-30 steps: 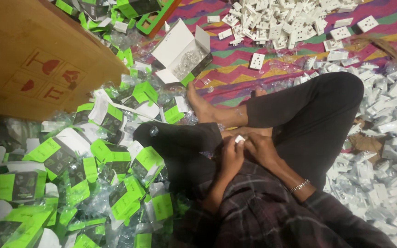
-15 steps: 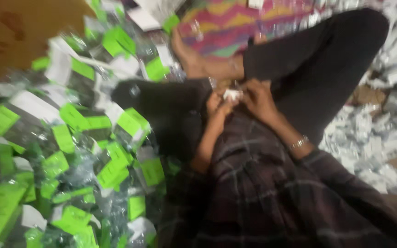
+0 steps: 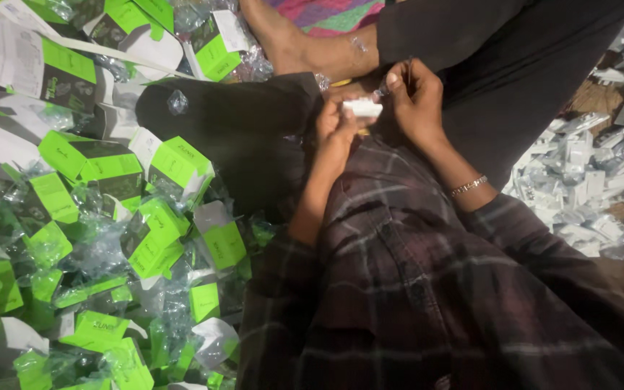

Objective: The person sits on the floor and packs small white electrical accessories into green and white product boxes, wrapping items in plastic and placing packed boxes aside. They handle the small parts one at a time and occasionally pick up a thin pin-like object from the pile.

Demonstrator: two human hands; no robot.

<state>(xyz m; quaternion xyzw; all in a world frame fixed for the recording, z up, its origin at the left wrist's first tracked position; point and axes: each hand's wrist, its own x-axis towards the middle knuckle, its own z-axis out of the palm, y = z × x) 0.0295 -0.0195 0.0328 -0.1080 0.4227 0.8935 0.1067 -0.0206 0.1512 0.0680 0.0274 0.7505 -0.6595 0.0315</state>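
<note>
Both hands work over the lap: the left hand pinches a small white plug, and the right hand grips its clear wrap. Heaps of green boxes lie left, white plugs right; many remain.

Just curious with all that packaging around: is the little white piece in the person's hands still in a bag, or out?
Out, it seems: the small white piece shows bare between the left hand and right hand.

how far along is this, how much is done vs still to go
Looks done: a heap of white parts lies loose beside the right leg. In hand: the left hand and right hand hold one small white part between them. Left: many green-and-white boxes and clear wrappers lie on the other side; their contents cannot be seen.
</note>
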